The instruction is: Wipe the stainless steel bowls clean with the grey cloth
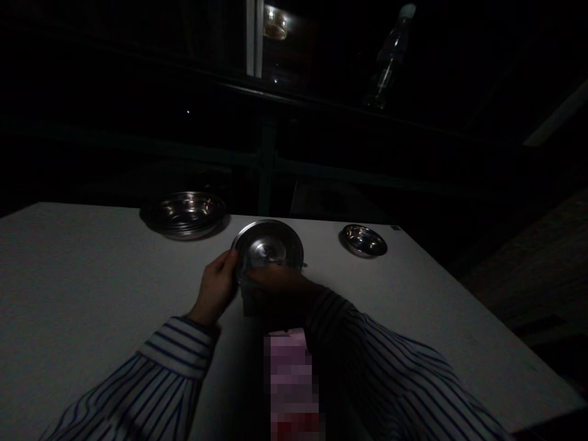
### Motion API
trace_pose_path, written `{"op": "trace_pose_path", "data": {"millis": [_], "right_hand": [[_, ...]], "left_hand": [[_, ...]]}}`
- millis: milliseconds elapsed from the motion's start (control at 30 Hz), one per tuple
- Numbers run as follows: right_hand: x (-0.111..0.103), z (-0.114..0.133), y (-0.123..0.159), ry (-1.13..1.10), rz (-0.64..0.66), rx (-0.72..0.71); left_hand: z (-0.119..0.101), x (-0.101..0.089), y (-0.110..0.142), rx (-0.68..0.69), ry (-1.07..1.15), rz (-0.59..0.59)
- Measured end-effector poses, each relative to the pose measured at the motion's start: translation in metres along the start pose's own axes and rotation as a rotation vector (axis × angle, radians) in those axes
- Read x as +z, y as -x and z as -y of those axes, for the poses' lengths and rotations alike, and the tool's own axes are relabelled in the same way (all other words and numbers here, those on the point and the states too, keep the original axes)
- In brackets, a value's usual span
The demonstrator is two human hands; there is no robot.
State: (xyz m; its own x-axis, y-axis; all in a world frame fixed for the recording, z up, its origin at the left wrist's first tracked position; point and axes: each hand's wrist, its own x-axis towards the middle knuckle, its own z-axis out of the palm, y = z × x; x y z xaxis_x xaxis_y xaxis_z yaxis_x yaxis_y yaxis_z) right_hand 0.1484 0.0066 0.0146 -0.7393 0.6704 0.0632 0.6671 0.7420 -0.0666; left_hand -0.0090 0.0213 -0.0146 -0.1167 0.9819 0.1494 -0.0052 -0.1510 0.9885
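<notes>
A shiny metal bowl (269, 240) is tilted toward me over the white table (105, 275). My left hand (217, 283) grips its left rim, thumb near the edge. My right hand (280, 283) is closed on a dark grey cloth (250, 299) at the bowl's near side, and part of the cloth hangs below the rim. Shadow hides most of the right fingers. Whether the bowl's base touches the table I cannot tell.
At the back left stands a stack of metal bowls (188, 214). A smaller metal bowl (364, 241) sits at the back right. Beyond the table, a clear plastic bottle (390, 58) stands on a dark ledge. The room is very dim.
</notes>
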Motion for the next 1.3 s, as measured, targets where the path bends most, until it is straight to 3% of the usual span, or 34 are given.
{"op": "trace_pose_path", "data": {"millis": [133, 200, 400, 567, 700, 933, 1133, 1233, 1300], "right_hand": [[-0.016, -0.007, 0.023, 0.178, 0.133, 0.007], [-0.016, -0.009, 0.026, 0.187, 0.139, -0.008], [0.005, -0.003, -0.003, -0.050, -0.113, -0.069], [-0.008, -0.001, 0.015, 0.073, 0.055, 0.040], [-0.012, -0.007, 0.026, 0.151, 0.110, 0.013], [0.010, -0.001, -0.008, 0.020, -0.173, 0.003], [-0.010, -0.006, 0.023, 0.198, 0.098, 0.030], [-0.009, -0.008, 0.022, 0.134, 0.118, -0.003], [-0.002, -0.005, 0.011, 0.041, 0.050, 0.001]], "left_hand": [[-0.002, 0.003, 0.001, 0.003, -0.042, 0.031], [-0.004, 0.005, 0.002, 0.008, -0.063, 0.033], [0.000, 0.002, 0.001, 0.019, -0.080, 0.063], [0.002, 0.001, -0.001, 0.026, -0.071, 0.033], [-0.001, 0.006, 0.001, 0.003, -0.057, 0.048], [-0.004, 0.003, 0.004, 0.020, -0.129, 0.017], [-0.003, 0.005, 0.003, -0.023, -0.047, 0.013], [-0.006, 0.008, 0.004, -0.081, 0.010, 0.038], [-0.005, 0.007, 0.005, -0.084, 0.013, 0.064]]}}
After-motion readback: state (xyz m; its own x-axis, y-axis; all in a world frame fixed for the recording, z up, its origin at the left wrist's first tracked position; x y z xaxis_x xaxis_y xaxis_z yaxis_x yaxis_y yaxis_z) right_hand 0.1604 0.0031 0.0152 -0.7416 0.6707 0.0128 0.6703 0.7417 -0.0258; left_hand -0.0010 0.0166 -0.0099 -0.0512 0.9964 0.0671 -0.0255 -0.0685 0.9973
